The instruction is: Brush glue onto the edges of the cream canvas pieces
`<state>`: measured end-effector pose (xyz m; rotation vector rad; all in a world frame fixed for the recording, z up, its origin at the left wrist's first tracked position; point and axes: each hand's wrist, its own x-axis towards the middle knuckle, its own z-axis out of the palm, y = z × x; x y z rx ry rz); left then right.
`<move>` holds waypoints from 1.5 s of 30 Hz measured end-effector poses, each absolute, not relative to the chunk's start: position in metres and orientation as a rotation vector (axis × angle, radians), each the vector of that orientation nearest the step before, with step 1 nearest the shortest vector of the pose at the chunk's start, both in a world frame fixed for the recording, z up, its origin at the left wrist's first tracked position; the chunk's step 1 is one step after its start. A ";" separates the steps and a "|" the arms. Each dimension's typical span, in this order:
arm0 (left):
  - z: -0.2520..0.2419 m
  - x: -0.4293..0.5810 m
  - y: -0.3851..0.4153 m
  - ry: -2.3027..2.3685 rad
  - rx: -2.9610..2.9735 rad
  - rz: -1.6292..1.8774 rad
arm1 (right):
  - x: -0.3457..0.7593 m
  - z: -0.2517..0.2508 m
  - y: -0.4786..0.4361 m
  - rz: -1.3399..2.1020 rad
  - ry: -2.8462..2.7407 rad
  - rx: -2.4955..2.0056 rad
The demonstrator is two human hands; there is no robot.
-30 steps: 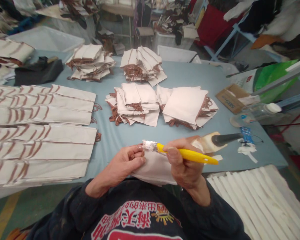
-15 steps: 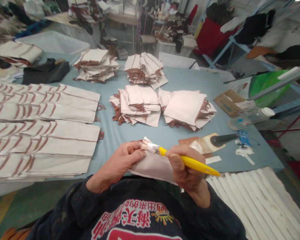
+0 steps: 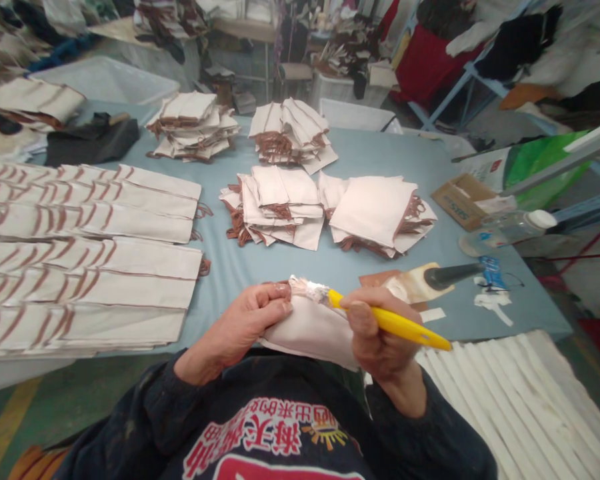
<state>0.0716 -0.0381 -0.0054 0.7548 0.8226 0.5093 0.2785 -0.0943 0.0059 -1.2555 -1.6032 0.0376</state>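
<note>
My left hand [image 3: 247, 320] is closed on the top edge of a cream cloth bag [image 3: 313, 331] held over the near edge of the blue table [image 3: 380, 150]. My right hand [image 3: 375, 333] grips a yellow-handled brush [image 3: 390, 322]. Its white, paste-covered bristles [image 3: 307, 289] rest on the bag's upper edge, right beside my left fingertips. The lower part of the bag is hidden behind my hands and dark sleeves.
Rows of overlapping cream bags with brown handles [image 3: 80, 253] cover the table's left. Several stacks of folded bags [image 3: 325, 207] lie mid-table and farther back. A black-handled tool on a glue-smeared pad [image 3: 420, 281], a plastic bottle [image 3: 505, 230] and a cardboard box [image 3: 457, 200] sit right. White folded pieces [image 3: 520, 407] lie at lower right.
The brush has slid a little to the right along the bag's top edge, and my right hand moved with it. My left hand keeps its hold.
</note>
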 end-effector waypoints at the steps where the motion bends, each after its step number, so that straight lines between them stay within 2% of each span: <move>1: -0.006 0.071 -0.038 0.824 0.749 0.509 | 0.281 0.004 -0.096 0.023 -1.585 -1.279; 10: -0.006 0.071 -0.033 0.797 0.710 0.481 | 0.280 -0.011 -0.103 0.186 -1.468 -1.281; 17: -0.006 0.072 -0.028 0.762 0.583 0.480 | 0.283 -0.008 -0.078 0.029 -1.447 -1.264; 25: -0.007 0.068 -0.023 0.795 0.564 0.477 | 0.270 -0.010 -0.081 0.434 -1.249 -1.167; 34: -0.011 0.070 -0.021 0.812 0.575 0.483 | 0.267 -0.032 -0.062 0.367 -1.340 -1.167; 40: -0.007 0.070 -0.020 0.792 0.573 0.486 | 0.272 -0.034 -0.054 0.046 -1.515 -1.307; 45: -0.007 0.064 -0.017 0.824 0.598 0.523 | 0.281 -0.025 -0.073 -0.036 -1.405 -1.347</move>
